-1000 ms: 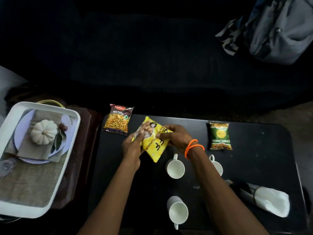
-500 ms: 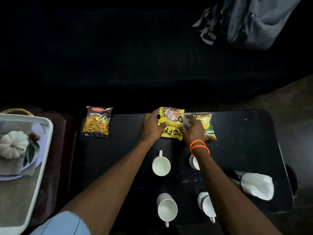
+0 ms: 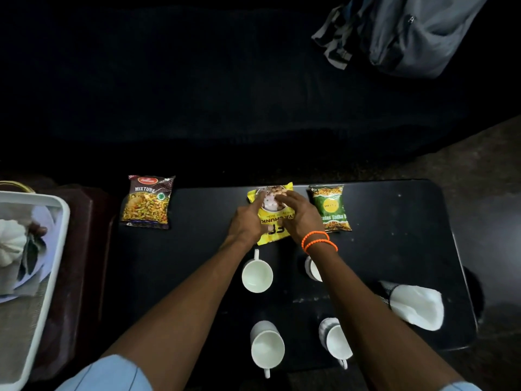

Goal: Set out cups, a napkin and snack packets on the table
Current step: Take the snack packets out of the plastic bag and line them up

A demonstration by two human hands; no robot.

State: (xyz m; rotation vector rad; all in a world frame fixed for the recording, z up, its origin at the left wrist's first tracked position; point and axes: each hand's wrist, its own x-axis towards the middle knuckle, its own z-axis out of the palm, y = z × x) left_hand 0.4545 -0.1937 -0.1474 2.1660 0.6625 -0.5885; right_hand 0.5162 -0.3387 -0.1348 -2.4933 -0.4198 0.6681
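A yellow snack packet [image 3: 275, 221] lies flat near the far edge of the black table [image 3: 394, 249]. My left hand [image 3: 248, 221] and my right hand [image 3: 298, 215] both rest on it, fingers spread over its top. A green packet [image 3: 332, 207] lies right beside it, and a brown-and-yellow mixture packet [image 3: 148, 201] lies at the table's far left corner. Several white cups stand nearer me: one [image 3: 257, 275] under my left wrist, one [image 3: 313, 269] partly hidden by my right arm, two [image 3: 266, 348] [image 3: 335, 338] at the front. A white napkin in a dark holder [image 3: 414, 306] lies at the right.
A white tray [image 3: 53, 266] with a plate, cloth and a small white pumpkin [image 3: 10, 241] stands on a brown stand to the left. A dark sofa fills the background, with a grey bag [image 3: 417, 32] on it at top right.
The yellow packet went from held tilted above the table's left-middle to lying flat next to the green packet. Both hands came over its top and press on it.
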